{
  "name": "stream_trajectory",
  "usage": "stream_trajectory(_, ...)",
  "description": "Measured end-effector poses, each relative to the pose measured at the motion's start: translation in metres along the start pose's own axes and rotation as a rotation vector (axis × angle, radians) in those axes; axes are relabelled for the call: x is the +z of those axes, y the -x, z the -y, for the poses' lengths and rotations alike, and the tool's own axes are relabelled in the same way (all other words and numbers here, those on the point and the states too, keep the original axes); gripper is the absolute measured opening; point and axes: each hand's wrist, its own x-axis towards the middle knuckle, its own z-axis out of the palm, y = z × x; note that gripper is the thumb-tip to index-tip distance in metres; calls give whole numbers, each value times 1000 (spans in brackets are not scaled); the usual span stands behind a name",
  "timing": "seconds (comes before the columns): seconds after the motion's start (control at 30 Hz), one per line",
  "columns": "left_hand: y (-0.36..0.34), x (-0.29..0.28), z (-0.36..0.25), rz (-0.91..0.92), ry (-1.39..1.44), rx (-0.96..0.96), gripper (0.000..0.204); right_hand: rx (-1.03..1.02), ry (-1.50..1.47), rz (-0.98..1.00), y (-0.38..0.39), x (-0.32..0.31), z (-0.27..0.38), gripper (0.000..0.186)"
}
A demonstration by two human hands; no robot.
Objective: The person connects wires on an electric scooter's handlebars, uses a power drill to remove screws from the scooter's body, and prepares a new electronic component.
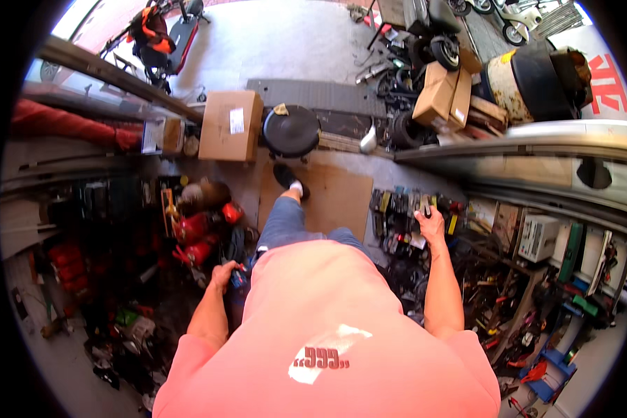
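Observation:
At my left side, my left hand [223, 274] is closed round a blue-and-black tool [239, 277] with a bit of red on it. Its exact kind is partly hidden by my hand and leg. My right arm reaches forward and to the right, where my right hand [432, 226] grips a small grey object [426, 204] too small to name. Below that hand lie many dark tools and cases [396, 219], crowded together beside a flat cardboard sheet [345, 198]. One of my feet, in a black shoe [285, 179], is on that sheet.
Ahead are a round black stool [291, 130] and a cardboard box [231, 125] by the doorway. Red machines [198, 228] stand to the left. On the right are cluttered shelves [529, 296] and more boxes [444, 95]. An electric scooter [181, 42] stands outside.

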Motion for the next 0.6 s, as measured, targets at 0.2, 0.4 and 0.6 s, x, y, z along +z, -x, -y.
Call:
stream_trajectory(0.2, -12, 6, -212, 15, -1, -8, 30, 146, -352, 153, -99, 19, 111, 25)
stream_trajectory(0.4, -50, 7, -367, -33, 178, 32, 32, 78, -77, 203, -214, 42, 124, 31)
stream_trajectory(0.6, -55, 59, -471, -179, 85, -43, 32, 184, -19, 364, -378, 24, 170, 35)
